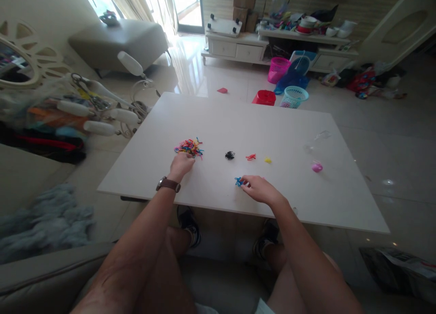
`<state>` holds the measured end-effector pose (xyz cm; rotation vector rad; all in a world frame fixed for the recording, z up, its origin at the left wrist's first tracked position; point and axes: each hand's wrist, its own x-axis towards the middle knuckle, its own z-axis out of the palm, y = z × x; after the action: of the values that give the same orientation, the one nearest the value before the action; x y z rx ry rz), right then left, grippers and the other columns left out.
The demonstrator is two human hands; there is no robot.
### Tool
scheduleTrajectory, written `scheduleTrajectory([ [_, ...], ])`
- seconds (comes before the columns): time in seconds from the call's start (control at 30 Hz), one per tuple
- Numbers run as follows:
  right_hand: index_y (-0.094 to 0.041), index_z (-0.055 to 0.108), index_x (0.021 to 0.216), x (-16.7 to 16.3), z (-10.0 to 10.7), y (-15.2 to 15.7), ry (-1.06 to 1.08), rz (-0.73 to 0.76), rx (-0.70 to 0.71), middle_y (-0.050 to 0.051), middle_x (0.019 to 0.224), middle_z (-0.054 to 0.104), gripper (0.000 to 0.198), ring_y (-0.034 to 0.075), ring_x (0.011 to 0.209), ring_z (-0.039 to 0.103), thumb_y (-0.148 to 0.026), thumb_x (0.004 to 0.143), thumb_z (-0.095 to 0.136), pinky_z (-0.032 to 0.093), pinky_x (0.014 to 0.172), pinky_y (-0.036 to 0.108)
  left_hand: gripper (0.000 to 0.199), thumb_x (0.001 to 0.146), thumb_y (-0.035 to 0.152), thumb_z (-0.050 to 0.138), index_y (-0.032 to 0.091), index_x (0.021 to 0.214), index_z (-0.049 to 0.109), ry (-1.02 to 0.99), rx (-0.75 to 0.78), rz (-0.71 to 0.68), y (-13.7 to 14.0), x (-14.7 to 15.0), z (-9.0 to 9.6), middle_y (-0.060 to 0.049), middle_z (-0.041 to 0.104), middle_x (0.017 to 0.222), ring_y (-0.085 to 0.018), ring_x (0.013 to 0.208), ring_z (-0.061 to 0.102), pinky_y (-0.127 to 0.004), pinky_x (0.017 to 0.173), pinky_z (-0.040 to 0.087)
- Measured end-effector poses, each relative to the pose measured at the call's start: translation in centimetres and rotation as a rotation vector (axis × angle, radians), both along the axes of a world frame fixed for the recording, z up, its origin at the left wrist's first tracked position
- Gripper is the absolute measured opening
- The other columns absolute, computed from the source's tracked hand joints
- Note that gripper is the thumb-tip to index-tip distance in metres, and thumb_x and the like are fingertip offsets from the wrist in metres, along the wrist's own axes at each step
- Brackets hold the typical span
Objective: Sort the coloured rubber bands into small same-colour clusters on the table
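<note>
My left hand reaches into the near edge of a mixed pile of thin coloured elastic bands on the white table. Its fingers are bent together and their tips are hidden, so what they hold does not show. My right hand has thumb and fingertips pinched at a small heap of blue elastic bands. Beyond it lie separate little heaps of black bands, red bands and yellow bands. A trace of pink shows just behind my right hand.
A pink lump and a clear plastic piece lie on the right of the white table. Past the far edge stand a red stool and a light-blue basket. A white lamp with several shades is close on the left.
</note>
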<state>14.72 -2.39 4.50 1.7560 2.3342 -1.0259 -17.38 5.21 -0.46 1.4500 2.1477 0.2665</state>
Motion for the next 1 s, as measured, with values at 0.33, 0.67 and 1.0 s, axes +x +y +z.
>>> scheduleTrajectory([
  [0.33, -0.022, 0.072, 0.115, 0.2, -0.5, 0.2, -0.007, 0.004, -0.025, 0.007, 0.117, 0.075, 0.027, 0.020, 0.100, 0.069, -0.029, 0.095, 0.054, 0.048, 0.084, 0.027, 0.040, 0.073, 0.026, 0.067, 0.022, 0.112, 0.076, 0.094, -0.044, -0.079, 0.2, 0.9, -1.1, -0.012, 0.073, 0.125, -0.028, 0.113, 0.066, -0.030, 0.091, 0.050],
  [0.67, -0.021, 0.072, 0.115, 0.5, -0.4, 0.1, 0.014, 0.009, -0.015, 0.007, 0.116, 0.075, 0.028, 0.020, 0.100, 0.069, -0.027, 0.094, 0.054, 0.048, 0.085, 0.027, 0.032, 0.078, 0.022, 0.065, 0.018, 0.107, 0.079, 0.064, 0.058, -0.049, 0.4, 0.5, -0.8, -0.012, 0.077, 0.111, -0.027, 0.103, 0.070, -0.031, 0.087, 0.052],
  [1.0, -0.024, 0.071, 0.117, 0.3, -0.5, 0.1, 0.007, 0.007, -0.017, 0.006, 0.118, 0.075, 0.028, 0.020, 0.101, 0.070, -0.028, 0.095, 0.055, 0.048, 0.086, 0.027, 0.017, 0.074, 0.016, 0.068, 0.018, 0.085, 0.080, 0.091, 0.243, 0.023, 0.3, 1.0, 0.0, -0.009, 0.078, 0.091, -0.027, 0.093, 0.072, -0.035, 0.087, 0.054],
])
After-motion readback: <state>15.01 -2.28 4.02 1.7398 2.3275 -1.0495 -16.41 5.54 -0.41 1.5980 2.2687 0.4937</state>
